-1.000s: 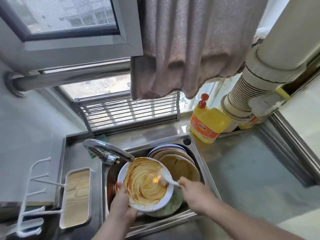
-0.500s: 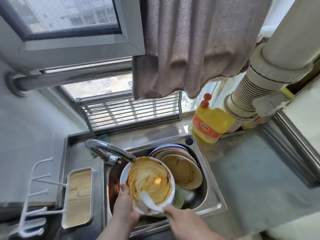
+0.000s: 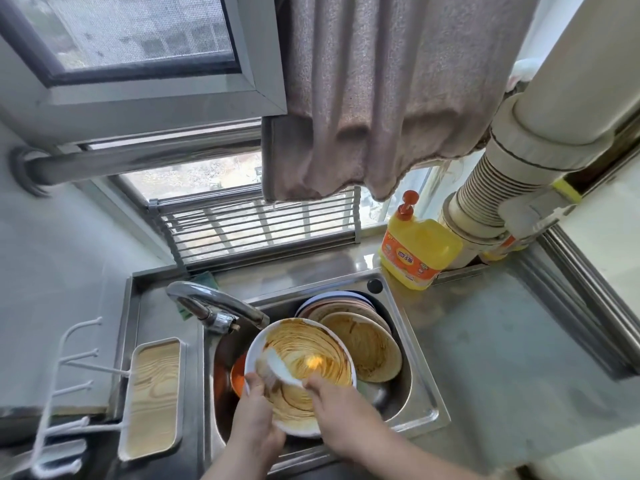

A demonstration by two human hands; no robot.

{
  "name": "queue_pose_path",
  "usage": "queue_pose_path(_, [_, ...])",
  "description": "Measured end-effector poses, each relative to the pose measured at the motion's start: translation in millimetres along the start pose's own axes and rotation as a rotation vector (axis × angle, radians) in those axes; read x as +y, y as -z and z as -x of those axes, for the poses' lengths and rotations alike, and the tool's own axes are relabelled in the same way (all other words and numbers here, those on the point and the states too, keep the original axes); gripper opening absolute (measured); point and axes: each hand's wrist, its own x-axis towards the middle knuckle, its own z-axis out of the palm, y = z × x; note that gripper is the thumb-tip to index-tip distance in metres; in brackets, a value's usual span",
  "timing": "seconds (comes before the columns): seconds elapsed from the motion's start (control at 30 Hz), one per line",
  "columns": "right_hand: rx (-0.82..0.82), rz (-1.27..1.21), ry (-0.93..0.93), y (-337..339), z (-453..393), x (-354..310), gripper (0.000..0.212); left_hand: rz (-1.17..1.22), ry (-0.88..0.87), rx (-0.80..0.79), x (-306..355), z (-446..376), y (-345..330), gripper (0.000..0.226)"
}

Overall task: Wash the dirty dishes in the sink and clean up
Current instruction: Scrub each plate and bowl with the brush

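Two hands work one dish: your right hand (image 3: 341, 414) pinches a white spoon (image 3: 278, 367) against the smeared white plate (image 3: 304, 362), and your left hand (image 3: 254, 420) grips its near rim. You hold the plate tilted over the sink (image 3: 420, 403), beside stacked dirty plates (image 3: 367, 344).

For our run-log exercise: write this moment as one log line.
step: scraping | left hand: holds dirty plate over sink | right hand: grips white spoon on plate | stacked plates: unwashed
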Motion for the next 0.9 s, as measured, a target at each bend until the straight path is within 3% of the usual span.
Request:
queue_pose_path(0.1, [0.118,0.1,-0.105,31,-28,31,0.019,0.038,-0.037,0.002,5,9,0,0.04])
queue_pose_path(0.23, [0.049,0.063,-0.149,12,24,64,0.012,0.013,-0.063,0.017,13,-12,19,0.038])
queue_pose_path(0.37, [-0.08,-0.035,-0.062,-13,26,9,0.023,-0.062,-0.07,0.047,-1,-4,15,0.048])
queue_pose_path(0.43, [-0.033,0.02,-0.035,-7,-5,-11,0.026,-0.043,-0.108,0.025,-9,13,4,0.034])
queue_pose_path(0.57, [0.056,0.221,-0.175,31,-29,16,0.053,-0.015,-0.084,0.002,-8,11,7,0.047])
queue_pose_path(0.73, [-0.045,0.049,-0.198,1,23,44,0.01,-0.053,-0.087,0.077,11,0,20,0.044])
queue_pose_path(0.9, [-0.083,-0.041,-0.107,-7,32,20,0.022,0.006,-0.12,0.056,7,-5,28,0.04])
